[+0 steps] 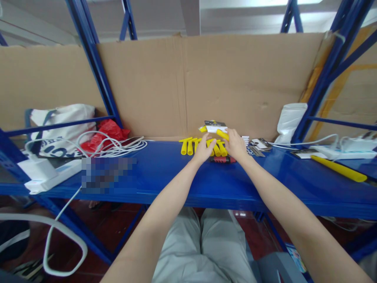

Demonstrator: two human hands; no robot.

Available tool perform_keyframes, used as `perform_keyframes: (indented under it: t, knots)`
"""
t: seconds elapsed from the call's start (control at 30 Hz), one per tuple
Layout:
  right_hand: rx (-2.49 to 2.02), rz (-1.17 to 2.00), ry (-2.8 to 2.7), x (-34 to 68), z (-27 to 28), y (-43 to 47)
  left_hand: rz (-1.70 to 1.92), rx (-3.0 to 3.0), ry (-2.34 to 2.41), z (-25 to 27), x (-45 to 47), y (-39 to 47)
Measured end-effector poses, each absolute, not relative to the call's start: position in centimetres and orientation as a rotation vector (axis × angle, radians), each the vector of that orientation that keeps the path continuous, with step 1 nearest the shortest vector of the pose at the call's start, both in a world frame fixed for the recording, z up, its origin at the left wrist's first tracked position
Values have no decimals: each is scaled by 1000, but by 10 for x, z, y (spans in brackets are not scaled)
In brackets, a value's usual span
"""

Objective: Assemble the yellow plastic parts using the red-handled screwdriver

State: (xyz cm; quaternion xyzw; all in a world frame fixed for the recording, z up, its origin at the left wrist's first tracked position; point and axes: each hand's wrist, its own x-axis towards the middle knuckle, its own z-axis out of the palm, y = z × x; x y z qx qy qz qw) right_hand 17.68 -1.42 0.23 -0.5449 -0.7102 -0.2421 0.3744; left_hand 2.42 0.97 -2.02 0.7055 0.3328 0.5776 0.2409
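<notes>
Workshop, by its look
Blue metal bench, cardboard backing, power strip and rowed yellow parts show it.

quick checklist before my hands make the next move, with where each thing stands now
1. Right hand has a yellow piece: ok, held at its near end; firmness of the hold cannot be told.
2. Left hand unloaded: cannot tell, its fingertips are hard to make out over the row.
3. Row of yellow pieces in full view: not ok, the left hand covers part of it.
4. Red-and-black tool on the blue surface: ok, lying on the near side of the row.
5. White cables away from both hands: ok, bunched well to the left.
</notes>
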Motion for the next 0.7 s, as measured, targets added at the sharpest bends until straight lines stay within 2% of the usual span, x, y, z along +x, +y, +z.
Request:
perform_keyframes:
  t: [0.13, 0.4, 0.7]
  knots:
    - [-1431, -616, -1882, 170, 2, -19, 1660, 1747, 840, -19, 27, 13]
    - [-1535, -663, -1966, 162, 5, -27, 1823, 1114, 1076, -4, 20, 9]
    - [-1616, -711, -1997, 159, 7, -32, 1701, 857, 852, -7, 19, 15]
